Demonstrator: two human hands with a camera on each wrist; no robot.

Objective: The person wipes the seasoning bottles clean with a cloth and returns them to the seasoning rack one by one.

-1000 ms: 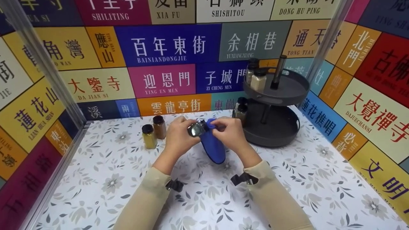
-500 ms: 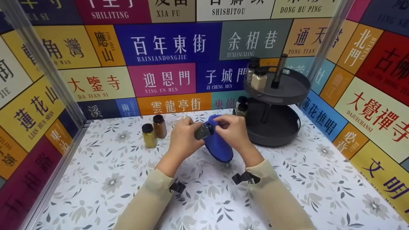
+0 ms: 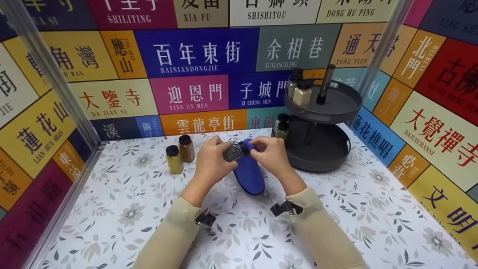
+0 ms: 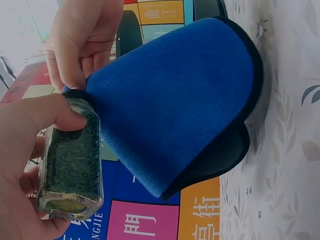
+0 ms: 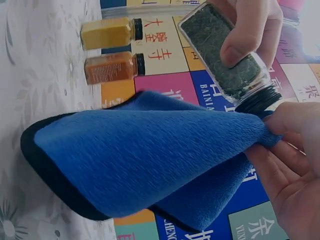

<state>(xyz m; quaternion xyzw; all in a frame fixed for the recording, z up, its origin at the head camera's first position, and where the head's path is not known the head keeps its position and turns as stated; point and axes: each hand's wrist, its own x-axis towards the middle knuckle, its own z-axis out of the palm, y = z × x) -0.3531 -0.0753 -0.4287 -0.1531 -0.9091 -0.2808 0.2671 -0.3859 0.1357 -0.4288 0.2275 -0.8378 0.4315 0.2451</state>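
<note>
My left hand grips a square glass spice jar full of green dried herb flakes, tilted so that its black lid points toward my right hand. With thumb and fingers, my right hand pinches a blue cloth with black edging, pressed against the lid. The rest of the cloth hangs down from the pinch, just above the table. In the left wrist view the pinched end of the cloth is mostly hidden behind the jar's lid.
A yellow spice jar and a brown spice jar stand together on the flowered tablecloth at the left. On the right is a dark two-tier turntable rack carrying several jars. Printed wall panels close off the back and sides.
The jar has turned and tilted in my left hand, and the hanging cloth has swung right and back left. Both hands stay close together, still holding jar and cloth.
</note>
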